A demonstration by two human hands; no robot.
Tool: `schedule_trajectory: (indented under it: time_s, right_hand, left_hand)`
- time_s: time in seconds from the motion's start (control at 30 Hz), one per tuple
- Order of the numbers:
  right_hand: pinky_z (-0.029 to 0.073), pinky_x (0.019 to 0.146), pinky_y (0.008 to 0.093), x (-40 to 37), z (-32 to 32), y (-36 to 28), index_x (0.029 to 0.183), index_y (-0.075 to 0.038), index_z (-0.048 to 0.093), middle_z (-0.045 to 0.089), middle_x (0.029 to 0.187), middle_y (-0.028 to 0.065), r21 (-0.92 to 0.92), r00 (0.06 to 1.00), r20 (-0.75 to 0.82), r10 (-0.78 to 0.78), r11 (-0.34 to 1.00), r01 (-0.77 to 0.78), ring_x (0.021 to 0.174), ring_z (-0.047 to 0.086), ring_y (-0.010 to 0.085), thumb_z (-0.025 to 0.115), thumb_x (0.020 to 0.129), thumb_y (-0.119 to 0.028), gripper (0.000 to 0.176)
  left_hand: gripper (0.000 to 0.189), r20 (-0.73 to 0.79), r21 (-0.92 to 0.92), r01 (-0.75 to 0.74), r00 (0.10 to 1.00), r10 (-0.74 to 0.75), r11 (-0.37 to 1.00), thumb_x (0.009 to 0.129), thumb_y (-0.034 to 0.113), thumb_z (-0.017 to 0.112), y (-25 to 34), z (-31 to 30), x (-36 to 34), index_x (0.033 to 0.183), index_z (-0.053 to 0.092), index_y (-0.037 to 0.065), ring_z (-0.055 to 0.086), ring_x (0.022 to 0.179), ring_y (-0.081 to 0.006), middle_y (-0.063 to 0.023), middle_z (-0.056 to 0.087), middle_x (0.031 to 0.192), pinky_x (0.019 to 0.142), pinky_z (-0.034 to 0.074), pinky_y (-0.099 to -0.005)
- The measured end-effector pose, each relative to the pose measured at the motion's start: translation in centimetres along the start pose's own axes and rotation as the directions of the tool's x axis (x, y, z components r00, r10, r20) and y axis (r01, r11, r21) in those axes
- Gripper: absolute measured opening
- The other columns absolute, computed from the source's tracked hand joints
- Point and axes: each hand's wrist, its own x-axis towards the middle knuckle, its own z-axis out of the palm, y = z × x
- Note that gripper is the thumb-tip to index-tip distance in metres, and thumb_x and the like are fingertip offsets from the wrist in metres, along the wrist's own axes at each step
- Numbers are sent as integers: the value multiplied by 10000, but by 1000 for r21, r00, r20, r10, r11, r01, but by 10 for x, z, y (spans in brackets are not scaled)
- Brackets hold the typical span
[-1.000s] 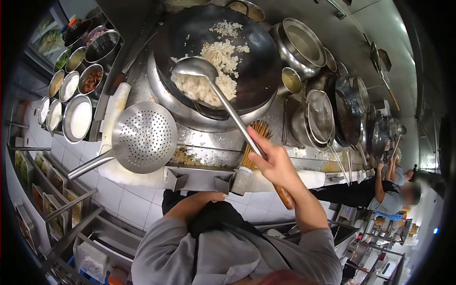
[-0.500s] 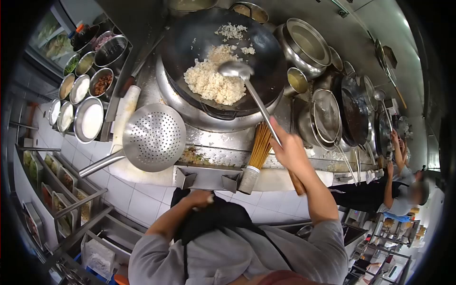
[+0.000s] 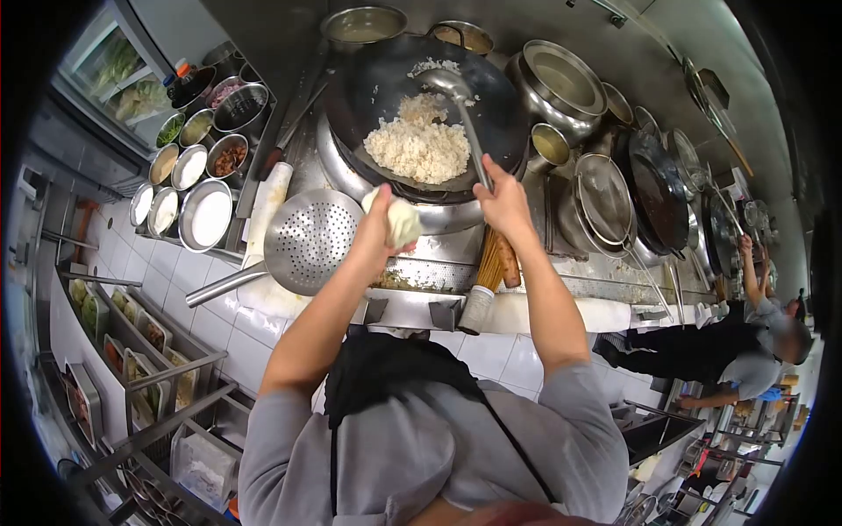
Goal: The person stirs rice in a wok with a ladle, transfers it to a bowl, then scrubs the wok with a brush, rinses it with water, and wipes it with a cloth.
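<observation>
A large black wok (image 3: 351, 96) holds a mound of rice (image 3: 421, 151), with more grains scattered toward its far side. My right hand (image 3: 504, 200) grips the long handle of a metal ladle (image 3: 445, 83), whose bowl is over the rice at the wok's far part. My left hand (image 3: 377, 230) holds a pale folded cloth (image 3: 403, 219) close to the wok's near rim and handle. Just left of that hand lies a perforated strainer (image 3: 307, 241). A bamboo brush (image 3: 484, 289) rests on the stove's front, beside the wooden end of the ladle handle.
Metal bowls of white powder (image 3: 209, 217), chopped meat (image 3: 230, 158) and other ingredients stand at the left. Right of the wok are a large pot (image 3: 561, 83), a small cup (image 3: 550, 145), a wire strainer (image 3: 605, 197) and dark pans (image 3: 658, 193). A co-worker (image 3: 745, 346) stands far right.
My left hand has risen from near my apron to the wok's near rim with the cloth. My right hand and the ladle have moved forward, toward the wok's far side.
</observation>
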Motion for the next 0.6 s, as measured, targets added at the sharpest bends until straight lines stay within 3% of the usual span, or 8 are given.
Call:
schedule_trajectory:
  time_s: [0.17,0.27,0.3,0.33,0.4,0.5,0.6]
  right_hand:
    - [503,724,347,-42,6,18,1428,-72,521,669,865,253,-70,989,113,-93,992,101,718,662,246,692,837,-132,617]
    - [514,757,383,-37,-5,16,1423,-67,524,673,909,277,-89,992,108,-71,993,81,749,684,310,684,846,-136,603]
    - [525,801,433,-25,-1,20,1422,-68,522,671,949,302,-152,978,2,-209,967,207,846,695,409,673,855,-136,590]
    - [510,874,515,-14,-5,10,1428,-70,510,666,992,324,-180,988,-3,-157,972,153,964,647,486,626,879,-128,564]
    - [506,894,516,17,-4,11,1438,-66,494,663,1020,323,-332,996,-32,-81,941,66,1000,638,481,622,884,-125,572]
    - [504,922,489,8,-3,18,1427,-64,513,658,1067,317,-312,998,-40,-42,950,27,1038,632,471,643,871,-130,574]
    - [517,908,423,-40,-16,36,1380,-18,555,663,1054,314,-167,987,60,-151,973,159,1042,660,442,648,855,-113,541]
  left_hand:
    - [412,37,-2,89,995,-89,996,917,521,604,13,18,43,1068,634,138,679,809,-212,-52,695,930,688,580,-418]
    - [256,-14,-67,102,995,-103,993,893,321,656,8,24,56,1030,646,105,680,766,-218,-76,693,899,624,589,-414]
    - [229,-31,-103,87,995,-90,991,888,281,661,1,23,66,1018,646,93,680,751,-221,-85,692,896,603,592,-412]
    - [203,-46,-139,63,996,-70,988,882,240,666,1,25,70,1007,646,81,681,737,-224,-94,691,893,582,594,-409]
    - [142,-80,-87,41,996,-48,995,908,227,600,-3,27,77,957,623,96,662,706,-220,-81,672,824,571,578,-393]
    - [155,-95,-92,-19,995,10,996,887,199,629,-8,18,83,959,622,62,663,659,-227,-101,675,815,518,572,-378]
    - [196,-100,-118,-34,995,23,992,850,166,674,-6,24,73,959,632,9,679,646,-234,-135,689,835,465,572,-365]
